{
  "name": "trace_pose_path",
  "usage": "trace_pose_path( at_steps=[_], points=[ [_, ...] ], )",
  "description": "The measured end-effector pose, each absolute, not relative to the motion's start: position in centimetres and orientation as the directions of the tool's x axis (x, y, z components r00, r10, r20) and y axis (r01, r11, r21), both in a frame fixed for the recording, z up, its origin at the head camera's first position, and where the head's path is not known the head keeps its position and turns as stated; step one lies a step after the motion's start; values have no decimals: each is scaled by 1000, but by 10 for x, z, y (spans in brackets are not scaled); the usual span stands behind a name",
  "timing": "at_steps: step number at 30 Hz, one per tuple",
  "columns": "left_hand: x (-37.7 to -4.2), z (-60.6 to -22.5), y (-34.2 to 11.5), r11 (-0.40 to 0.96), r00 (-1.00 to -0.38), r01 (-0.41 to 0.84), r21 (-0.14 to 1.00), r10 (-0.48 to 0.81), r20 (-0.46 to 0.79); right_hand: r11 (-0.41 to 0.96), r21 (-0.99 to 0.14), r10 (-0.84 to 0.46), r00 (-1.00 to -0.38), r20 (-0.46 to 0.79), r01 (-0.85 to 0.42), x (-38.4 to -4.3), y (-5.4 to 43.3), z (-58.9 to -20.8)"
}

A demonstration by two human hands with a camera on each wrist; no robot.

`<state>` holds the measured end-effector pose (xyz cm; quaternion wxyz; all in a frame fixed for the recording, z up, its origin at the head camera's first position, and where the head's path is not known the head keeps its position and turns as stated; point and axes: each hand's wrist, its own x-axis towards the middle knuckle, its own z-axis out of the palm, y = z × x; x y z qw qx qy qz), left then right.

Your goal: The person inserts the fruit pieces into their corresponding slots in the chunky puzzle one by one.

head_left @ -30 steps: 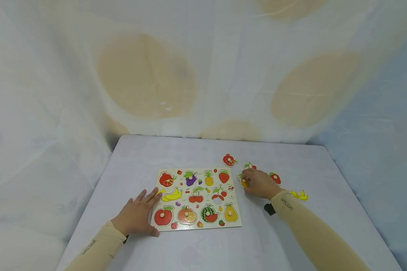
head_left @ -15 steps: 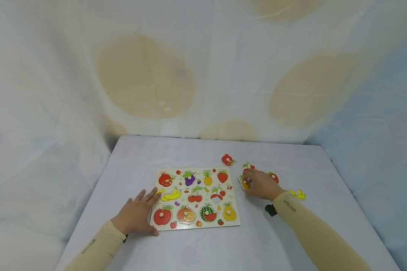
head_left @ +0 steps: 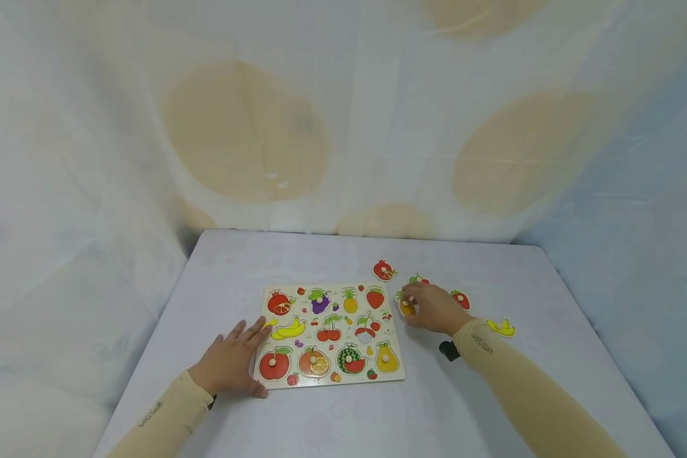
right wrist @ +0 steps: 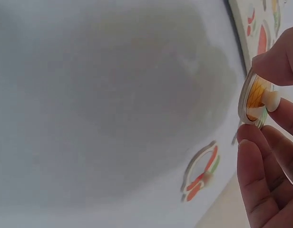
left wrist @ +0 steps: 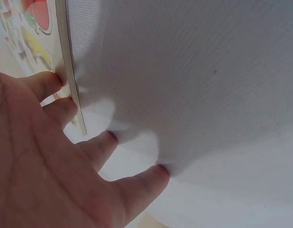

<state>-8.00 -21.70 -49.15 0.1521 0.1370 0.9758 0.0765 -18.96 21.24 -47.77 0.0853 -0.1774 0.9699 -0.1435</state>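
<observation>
In the head view, my right hand [head_left: 435,308] pinches a pineapple puzzle piece [head_left: 405,308] just off the board's right edge. In the right wrist view the pineapple piece [right wrist: 254,97] is tilted up, its white knob [right wrist: 270,99] facing the palm, with thumb and fingers at its rim. My left hand [head_left: 231,359] lies spread at the left edge of the wooden fruit puzzle board [head_left: 343,381]. Two of its fingertips touch the board's edge, while others press on the cloth in the left wrist view. The board's pineapple slot [head_left: 350,301] lies in the top row.
A pomegranate piece [head_left: 383,270] lies beyond the board's right corner. Close behind my right hand are a red-and-green fruit piece [head_left: 418,278], partly covered, and a strawberry piece [head_left: 460,299]. A banana piece [head_left: 500,327] lies farther right. Several knobbed pieces sit in the board.
My right hand has shifted slightly left toward the board, carrying the pineapple piece along. The left hand has stayed in place on the board's edge.
</observation>
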Motion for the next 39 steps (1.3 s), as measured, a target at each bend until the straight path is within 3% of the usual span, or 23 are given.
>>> trace_pose_path(
  at_steps=[13,24,39],
  points=[
    [-78,-489,-215,951,-922,242,195,288,-260,874,-358,-385,-917,-102,-327,-194,188,-468],
    [-77,-491,-216,954,-925,235,188,279,-260,858,-337,-439,-894,-87,-388,-199,155,-463],
    [-76,-491,-205,953,-920,216,213,272,-281,851,-338,-459,-882,-107,-402,-202,128,-475]
  ],
)
